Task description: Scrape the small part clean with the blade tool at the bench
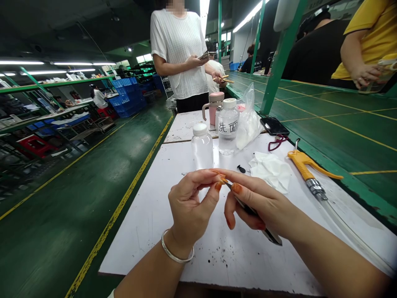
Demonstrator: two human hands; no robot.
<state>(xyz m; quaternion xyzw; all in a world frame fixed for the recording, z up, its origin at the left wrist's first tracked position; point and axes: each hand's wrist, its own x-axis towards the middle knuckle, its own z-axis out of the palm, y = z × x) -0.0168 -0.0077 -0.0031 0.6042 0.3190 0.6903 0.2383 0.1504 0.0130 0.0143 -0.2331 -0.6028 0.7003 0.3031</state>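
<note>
Over the white tabletop (149, 207), my two hands meet at the fingertips. My left hand (192, 203), with a silver bangle below it, is closed in a pinch; whatever small thing lies between its fingertips is hidden. In my right hand (263, 203) is a slim, dark, pointed tool (273, 237), its thin tip directed at the left fingertips and its rear end sticking out below the palm. Its exact kind does not show. Dark crumbs (221, 252) are scattered beneath the hands. Just beyond them lies a small black part (241, 169).
Behind the hands stand a clear white-capped bottle (201, 147), a marked bottle (228, 132), a pink mug (214, 109) and a plastic bag (249, 124). Rightward lie crumpled tissue (271, 169), an orange air gun (305, 169) with hose, and a phone (274, 126). A person (182, 54) stands opposite.
</note>
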